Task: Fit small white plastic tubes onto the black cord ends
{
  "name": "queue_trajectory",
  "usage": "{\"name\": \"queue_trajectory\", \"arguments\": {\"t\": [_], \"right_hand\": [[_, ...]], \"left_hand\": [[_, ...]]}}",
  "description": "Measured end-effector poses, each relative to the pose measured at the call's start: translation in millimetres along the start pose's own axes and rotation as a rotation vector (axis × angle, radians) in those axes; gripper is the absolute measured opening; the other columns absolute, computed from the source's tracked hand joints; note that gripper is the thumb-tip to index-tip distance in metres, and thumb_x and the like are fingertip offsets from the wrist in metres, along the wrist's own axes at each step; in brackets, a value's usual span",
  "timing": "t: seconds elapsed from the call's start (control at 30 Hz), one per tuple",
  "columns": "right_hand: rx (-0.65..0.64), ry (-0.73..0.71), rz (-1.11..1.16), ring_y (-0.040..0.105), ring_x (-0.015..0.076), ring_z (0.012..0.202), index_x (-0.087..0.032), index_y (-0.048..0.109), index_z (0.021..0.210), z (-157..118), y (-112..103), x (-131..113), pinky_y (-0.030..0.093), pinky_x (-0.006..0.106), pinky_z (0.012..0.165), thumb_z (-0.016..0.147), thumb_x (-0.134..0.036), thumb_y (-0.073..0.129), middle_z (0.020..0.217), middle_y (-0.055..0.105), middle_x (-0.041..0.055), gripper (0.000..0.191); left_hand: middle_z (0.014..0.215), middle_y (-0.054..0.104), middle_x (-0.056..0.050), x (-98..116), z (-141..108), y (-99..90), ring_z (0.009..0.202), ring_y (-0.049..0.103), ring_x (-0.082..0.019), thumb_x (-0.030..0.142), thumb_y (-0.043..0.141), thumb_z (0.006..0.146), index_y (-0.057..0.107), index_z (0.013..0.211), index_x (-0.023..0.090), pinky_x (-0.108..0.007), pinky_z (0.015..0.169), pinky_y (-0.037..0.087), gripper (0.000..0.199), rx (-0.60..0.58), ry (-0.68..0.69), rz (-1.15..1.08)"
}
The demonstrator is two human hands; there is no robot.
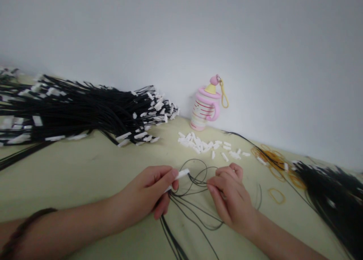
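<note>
Pinched between the thumb and fingers of my left hand (160, 188) is a white connector (182, 174), tilted up to the right. Thin black wires (198, 182) run from its right end toward my right hand (229, 193), whose thumb and forefinger are closed on them. More black wires (172, 235) hang below my left hand toward the near edge of the view, and part of another white piece shows under my left fingers. Some wires loop loosely between and behind the two hands.
A large pile of black cables (99, 106) with white ends lies at the left. Small white connectors (198, 143) are scattered before a pink and white cup (202, 108) by the wall. Yellow rubber bands (276, 196) and another cable bundle (331, 203) lie right.
</note>
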State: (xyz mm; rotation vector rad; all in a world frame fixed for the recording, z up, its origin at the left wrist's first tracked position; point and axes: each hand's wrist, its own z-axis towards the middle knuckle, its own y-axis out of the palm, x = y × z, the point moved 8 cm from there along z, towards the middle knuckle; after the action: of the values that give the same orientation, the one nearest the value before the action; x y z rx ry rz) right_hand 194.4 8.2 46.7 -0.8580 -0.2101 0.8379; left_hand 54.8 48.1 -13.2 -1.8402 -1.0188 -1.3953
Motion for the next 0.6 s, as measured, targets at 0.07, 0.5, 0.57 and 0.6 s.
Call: {"name": "queue_trajectory", "arguments": {"t": [0.07, 0.5, 0.57, 0.6], "right_hand": [[0.014, 0.013, 0.014, 0.047, 0.015, 0.072, -0.016, 0.051, 0.087, 0.7, -0.8, 1.5, 0.032, 0.037, 0.078, 0.086, -0.01, 0.043, 0.07, 0.051, 0.0012, 0.011], [0.002, -0.016, 0.086, 0.049, 0.0167, 0.075, -0.015, 0.053, 0.081, 7.8, -0.2, -5.4, 0.03, 0.04, 0.079, 0.081, -0.007, 0.045, 0.066, 0.056, 0.0015, 0.011], [-0.008, -0.007, 0.095, 0.049, 0.0166, 0.075, -0.015, 0.054, 0.081, 8.0, 0.8, -4.6, 0.03, 0.04, 0.079, 0.081, -0.007, 0.044, 0.066, 0.055, 0.0015, 0.012], [-0.013, -0.003, 0.1, 0.049, 0.0166, 0.075, -0.015, 0.054, 0.081, 8.1, 1.2, -4.2, 0.03, 0.04, 0.079, 0.081, -0.006, 0.044, 0.066, 0.055, 0.0014, 0.013]], "left_hand": [[0.033, 0.038, 0.009, -0.4, 0.3, -0.8, 0.035, 0.032, -0.007, 0.046, 0.038, 0.087, 0.049, 0.071, 0.018, -0.016, 0.042, 0.029, 0.035, 0.005, 0.001, -0.001], [0.043, 0.039, 0.009, 3.7, -1.5, 6.4, 0.037, 0.035, -0.006, 0.045, 0.041, 0.088, 0.052, 0.078, 0.016, -0.015, 0.039, 0.023, 0.033, -0.079, 0.082, 0.143], [0.045, 0.039, 0.008, 3.5, -2.2, 7.2, 0.038, 0.036, -0.006, 0.045, 0.042, 0.088, 0.052, 0.078, 0.016, -0.016, 0.039, 0.023, 0.032, -0.088, 0.086, 0.154], [0.045, 0.039, 0.008, 2.8, -2.5, 7.6, 0.039, 0.036, -0.006, 0.044, 0.042, 0.088, 0.052, 0.078, 0.016, -0.016, 0.039, 0.023, 0.031, -0.094, 0.083, 0.157]]}}
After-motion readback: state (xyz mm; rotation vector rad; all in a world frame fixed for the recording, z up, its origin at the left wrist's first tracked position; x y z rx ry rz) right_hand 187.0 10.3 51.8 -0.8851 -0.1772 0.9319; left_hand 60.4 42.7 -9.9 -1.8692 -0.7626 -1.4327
